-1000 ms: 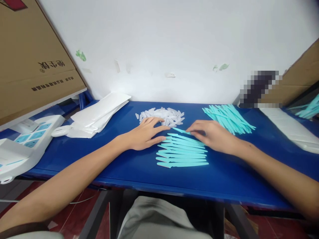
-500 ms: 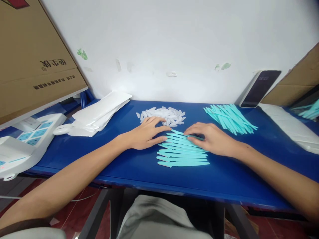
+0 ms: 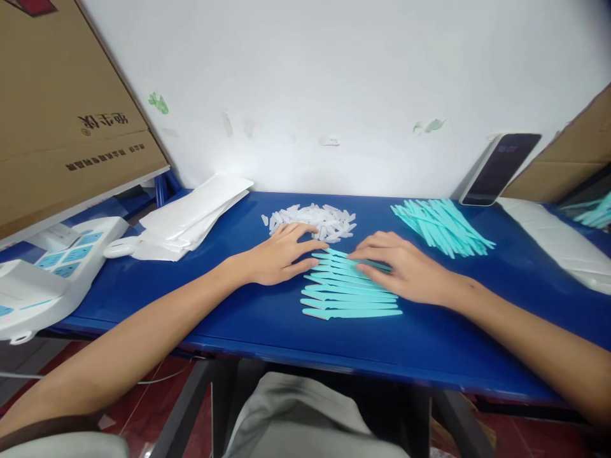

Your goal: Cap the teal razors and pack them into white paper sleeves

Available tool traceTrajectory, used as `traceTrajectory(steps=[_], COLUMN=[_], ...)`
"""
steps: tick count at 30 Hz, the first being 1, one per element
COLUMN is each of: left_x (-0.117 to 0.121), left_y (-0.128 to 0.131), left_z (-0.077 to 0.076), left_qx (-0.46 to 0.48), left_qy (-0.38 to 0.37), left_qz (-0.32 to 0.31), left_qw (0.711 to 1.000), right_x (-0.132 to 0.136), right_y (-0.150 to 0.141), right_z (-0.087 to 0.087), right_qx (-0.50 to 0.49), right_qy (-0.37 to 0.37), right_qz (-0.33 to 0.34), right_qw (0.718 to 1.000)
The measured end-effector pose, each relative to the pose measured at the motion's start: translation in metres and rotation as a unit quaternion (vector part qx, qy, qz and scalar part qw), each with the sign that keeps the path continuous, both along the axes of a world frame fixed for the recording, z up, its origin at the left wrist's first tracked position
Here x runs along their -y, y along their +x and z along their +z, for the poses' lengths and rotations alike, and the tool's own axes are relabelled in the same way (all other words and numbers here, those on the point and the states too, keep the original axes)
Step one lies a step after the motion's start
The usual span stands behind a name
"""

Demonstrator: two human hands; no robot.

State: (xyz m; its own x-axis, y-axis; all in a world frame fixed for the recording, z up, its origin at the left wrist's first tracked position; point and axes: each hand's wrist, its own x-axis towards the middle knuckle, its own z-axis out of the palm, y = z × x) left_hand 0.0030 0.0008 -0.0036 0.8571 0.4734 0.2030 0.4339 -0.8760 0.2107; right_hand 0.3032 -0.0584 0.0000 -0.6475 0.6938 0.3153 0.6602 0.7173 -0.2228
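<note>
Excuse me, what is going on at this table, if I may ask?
At a blue table, a person's bare right hand is over the far part of a row of turquoise sticks. The left hand is at their left tips, close to a pile of small whitish pieces. Neither hand plainly grips anything. A loose heap of similar sticks lies to the right.

the head camera looks forward and down over the blue table toward the wall.
</note>
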Motion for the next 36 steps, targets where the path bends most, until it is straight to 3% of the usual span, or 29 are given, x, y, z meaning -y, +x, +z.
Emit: traceTrajectory(steps=[4, 11, 16, 20, 24, 31, 34, 36], left_x=[0.0, 0.001, 0.0, -0.005, -0.019, -0.038, -0.041, -0.04], left_y=[0.0, 0.001, 0.001, -0.002, -0.013, -0.047, -0.053, -0.051], left_z=[0.0, 0.003, 0.001, 0.003, 0.011, 0.028, 0.028, 0.025], left_qx=[-0.007, -0.011, -0.015, -0.014, -0.009, -0.028, -0.024, -0.027], left_qy=[0.006, 0.001, -0.001, 0.022, 0.077, 0.117, 0.122, 0.12], left_qz=[-0.001, -0.005, -0.001, 0.01, 0.039, 0.1, 0.111, 0.107], left_qw=[1.0, 1.0, 1.0, 1.0, 0.996, 0.988, 0.986, 0.987], right_x=[0.007, 0.012, 0.006, 0.002, 0.006, 0.015, 0.009, 0.002], right_y=[-0.004, -0.006, -0.005, -0.002, -0.002, -0.002, 0.002, 0.004], right_z=[0.004, 0.002, 0.002, 0.0, 0.004, 0.008, 0.005, 0.003], right_qx=[0.018, -0.006, 0.001, -0.044, -0.155, -0.251, -0.251, -0.203], right_qy=[-0.003, -0.002, 0.052, 0.078, 0.079, 0.12, 0.119, 0.108], right_qz=[-0.023, 0.001, 0.034, -0.01, -0.053, -0.033, -0.014, -0.038], right_qw=[1.0, 1.0, 0.998, 0.996, 0.983, 0.96, 0.961, 0.973])
